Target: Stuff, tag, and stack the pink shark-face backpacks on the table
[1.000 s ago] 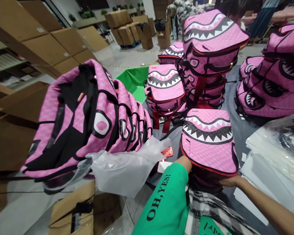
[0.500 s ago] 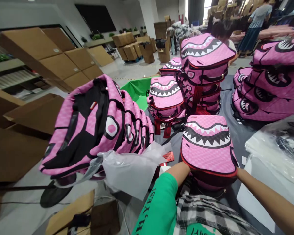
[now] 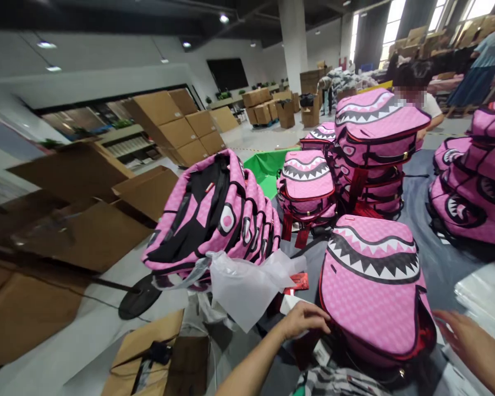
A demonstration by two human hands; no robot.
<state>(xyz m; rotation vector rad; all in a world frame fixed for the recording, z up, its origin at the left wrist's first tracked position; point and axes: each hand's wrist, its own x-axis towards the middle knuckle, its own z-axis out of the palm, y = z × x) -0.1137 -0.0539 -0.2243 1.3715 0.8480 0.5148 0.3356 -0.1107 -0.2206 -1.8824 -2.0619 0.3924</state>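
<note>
A pink backpack (image 3: 375,280) with a shark-mouth print lies in front of me on the dark table. My left hand (image 3: 305,320) is at its left edge, fingers bent and their tips partly hidden by the bag; whether they grip it I cannot tell. On the other side, my right hand (image 3: 457,330) is beside the lower right edge, its fingers apart and nothing in them. The bag's side shows a red lining on the right. Near my left hand are a white tag (image 3: 322,352) and a red packet (image 3: 299,281).
Leaning pink backpacks (image 3: 206,214) stand at the left behind a plastic bag (image 3: 243,286). More stacked backpacks (image 3: 375,132) rise behind, with others (image 3: 474,187) at the right. Clear plastic (image 3: 487,286) lies at the right edge. A person (image 3: 431,104) is behind the stack; cartons (image 3: 177,132) stand farther left.
Both hands have come out from under the backpack's sides and now show beside it. The bag lies nearer, with its right side more exposed. The view has tilted up and turned left.
</note>
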